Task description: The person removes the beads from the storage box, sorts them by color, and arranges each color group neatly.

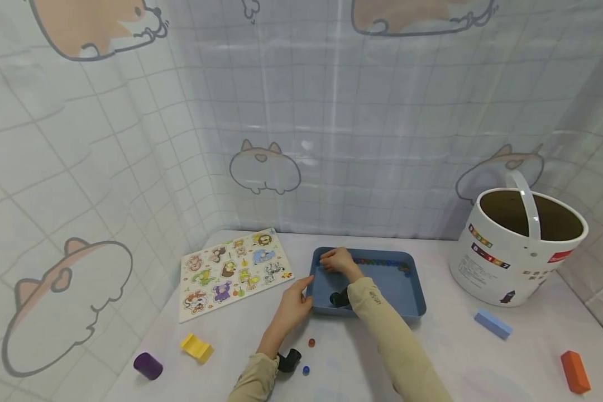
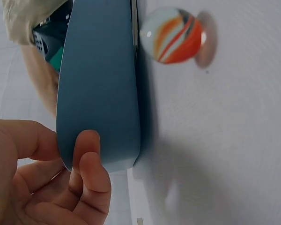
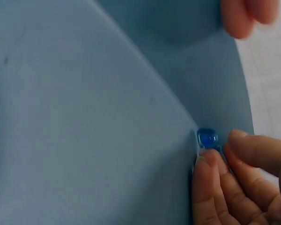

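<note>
A blue tray [image 1: 382,290] lies on the table. At its near left corner my left hand [image 1: 293,304] grips the wall; in the left wrist view the thumb is up at the rim and curled fingers [image 2: 94,171] press the outer side. My right hand [image 1: 338,261] reaches inside to the far left corner. There, its thumb and fingertips pinch at a clear blue marble [image 3: 207,137] against the wall. A row of coloured marbles [image 1: 382,262] runs along the far wall, its left end hidden by the hand. An orange-streaked marble [image 2: 173,35] sits on the table outside the tray.
A blue marble [image 1: 306,370] lies near the left forearm. Left are an animal puzzle board [image 1: 208,257], a yellow block [image 1: 197,349] and a purple cylinder [image 1: 148,366]. Right stand a white bucket [image 1: 507,273], a blue block [image 1: 493,324] and an orange block [image 1: 575,372].
</note>
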`<state>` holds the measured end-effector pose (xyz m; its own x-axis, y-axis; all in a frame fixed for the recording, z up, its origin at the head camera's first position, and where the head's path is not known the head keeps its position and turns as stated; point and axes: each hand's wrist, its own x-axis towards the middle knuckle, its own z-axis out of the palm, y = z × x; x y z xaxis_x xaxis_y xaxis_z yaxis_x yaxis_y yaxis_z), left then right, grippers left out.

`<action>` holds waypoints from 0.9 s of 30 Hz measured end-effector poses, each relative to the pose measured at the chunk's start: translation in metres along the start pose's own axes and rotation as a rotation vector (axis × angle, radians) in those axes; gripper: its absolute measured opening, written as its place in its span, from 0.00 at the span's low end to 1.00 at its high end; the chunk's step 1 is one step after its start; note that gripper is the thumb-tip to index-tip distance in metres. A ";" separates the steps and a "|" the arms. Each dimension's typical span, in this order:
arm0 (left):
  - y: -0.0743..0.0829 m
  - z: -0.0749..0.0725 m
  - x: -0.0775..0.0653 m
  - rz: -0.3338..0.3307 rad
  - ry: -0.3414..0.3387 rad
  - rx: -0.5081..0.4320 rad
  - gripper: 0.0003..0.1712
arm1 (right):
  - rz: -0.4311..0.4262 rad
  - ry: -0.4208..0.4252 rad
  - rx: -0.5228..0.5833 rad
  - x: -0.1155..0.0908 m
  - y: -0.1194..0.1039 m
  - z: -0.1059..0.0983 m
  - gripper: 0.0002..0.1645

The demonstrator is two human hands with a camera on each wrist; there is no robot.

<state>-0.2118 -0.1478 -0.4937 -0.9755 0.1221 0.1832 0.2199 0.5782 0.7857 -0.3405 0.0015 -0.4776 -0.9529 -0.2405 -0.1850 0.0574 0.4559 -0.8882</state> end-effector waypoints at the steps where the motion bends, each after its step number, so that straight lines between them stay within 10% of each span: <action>1: 0.000 0.000 0.000 0.006 0.003 0.003 0.32 | -0.009 0.008 -0.023 0.000 -0.001 0.001 0.17; 13: 0.000 0.003 0.000 0.054 0.032 0.053 0.31 | -0.059 0.082 -0.215 0.003 -0.004 0.016 0.11; 27: -0.002 0.002 0.002 0.018 0.033 0.041 0.32 | -0.087 -0.039 0.060 -0.020 -0.018 -0.033 0.16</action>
<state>-0.2145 -0.1470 -0.4964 -0.9703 0.1066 0.2172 0.2364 0.6089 0.7572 -0.3323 0.0265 -0.4442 -0.9428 -0.3106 -0.1210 -0.0065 0.3799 -0.9250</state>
